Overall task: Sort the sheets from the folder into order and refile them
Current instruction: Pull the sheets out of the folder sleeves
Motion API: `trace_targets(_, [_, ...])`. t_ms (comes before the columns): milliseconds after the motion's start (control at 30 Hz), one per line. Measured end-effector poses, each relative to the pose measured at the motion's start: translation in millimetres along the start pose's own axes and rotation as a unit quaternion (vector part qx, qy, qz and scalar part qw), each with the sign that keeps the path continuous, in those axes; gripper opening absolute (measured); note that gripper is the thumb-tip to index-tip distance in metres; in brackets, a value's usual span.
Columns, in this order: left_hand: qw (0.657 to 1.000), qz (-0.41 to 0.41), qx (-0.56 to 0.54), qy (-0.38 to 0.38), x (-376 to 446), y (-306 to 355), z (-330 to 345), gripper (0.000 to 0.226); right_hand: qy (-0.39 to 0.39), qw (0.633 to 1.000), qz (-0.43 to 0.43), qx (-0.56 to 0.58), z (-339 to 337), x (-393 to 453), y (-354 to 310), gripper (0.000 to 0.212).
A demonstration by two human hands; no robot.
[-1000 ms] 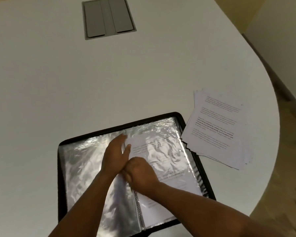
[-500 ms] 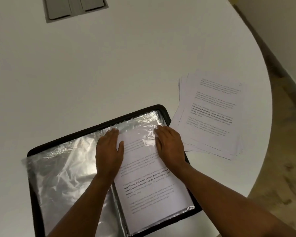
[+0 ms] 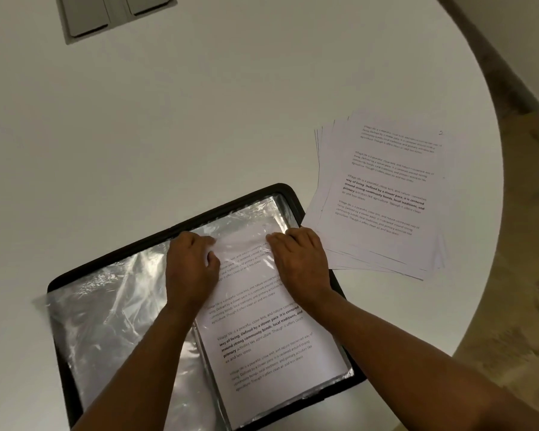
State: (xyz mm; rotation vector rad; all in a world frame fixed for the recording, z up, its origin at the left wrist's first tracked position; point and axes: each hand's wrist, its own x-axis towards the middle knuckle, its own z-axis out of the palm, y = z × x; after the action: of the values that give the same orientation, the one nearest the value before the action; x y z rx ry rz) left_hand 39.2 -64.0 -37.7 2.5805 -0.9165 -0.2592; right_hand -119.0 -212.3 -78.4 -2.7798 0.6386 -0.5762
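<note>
With both hands, left (image 3: 190, 269) and right (image 3: 302, 262), pressing flat on the folder (image 3: 75, 384), the sheet (image 3: 271, 346) in the sleeve could crumple if pushed hard.

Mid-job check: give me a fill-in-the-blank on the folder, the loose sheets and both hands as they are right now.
1. The black display folder with clear plastic sleeves lies ____ on the white table.
2. The loose stack of printed white sheets lies to the folder's ____.
3. The left hand and right hand both rest on the ____ page.
4. That page holds a printed ____.

Missing words: open; right; right-hand; sheet
</note>
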Motion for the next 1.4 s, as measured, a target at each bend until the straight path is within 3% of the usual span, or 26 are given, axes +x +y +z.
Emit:
trace_targets(200, [0.998, 0.059, 0.014, -0.013, 3, -1, 0, 0.012, -0.032, 0.999, -0.008, -0.010, -7, 1, -3, 0.044])
trace_targets(333, [0.992, 0.120, 0.040, -0.025, -7, -1, 2, 0.014, -0.040, 0.999, -0.020, 0.000, -13, 3, -7, 0.034])
trace_targets(533, [0.988, 0.137, 0.066, -0.036, -21, -2, 2, 0.030, -0.017, 0.987, -0.105, 0.118, -27, 48, -36, 0.034])
trace_targets(567, [0.987, 0.142, 0.066, -0.037, -22, -1, 1, 0.032, -0.056, 0.983, -0.119, 0.125, -30, 61, -44, 0.036])
trace_targets(633, [0.985, 0.152, 0.071, -0.033, -24, 0, 0, 0.032, -0.210, 0.964, -0.130, 0.096, -37, 88, -56, 0.038])
trace_targets(700, [0.985, 0.157, 0.073, -0.024, -25, 1, -2, 0.030, -0.332, 0.932, -0.145, -0.025, -37, 110, -61, 0.038])
trace_targets(767, [0.986, 0.153, 0.059, -0.014, -26, 2, -4, 0.028, -0.389, 0.902, -0.149, -0.109, -36, 124, -64, 0.037])
trace_targets(867, [0.991, 0.133, 0.029, -0.002, -25, 4, -9, 0.027, -0.426, 0.884, -0.122, -0.148, -36, 137, -69, 0.032])
trace_targets(1067, [0.993, 0.118, 0.002, 0.006, -26, 7, -10, 0.020, -0.460, 0.865, -0.110, -0.165, -40, 140, -65, 0.024])
trace_targets(1400, [0.992, 0.122, -0.029, 0.022, -27, 7, -10, 0.017, -0.439, 0.869, -0.108, -0.202, -34, 144, -61, 0.025])
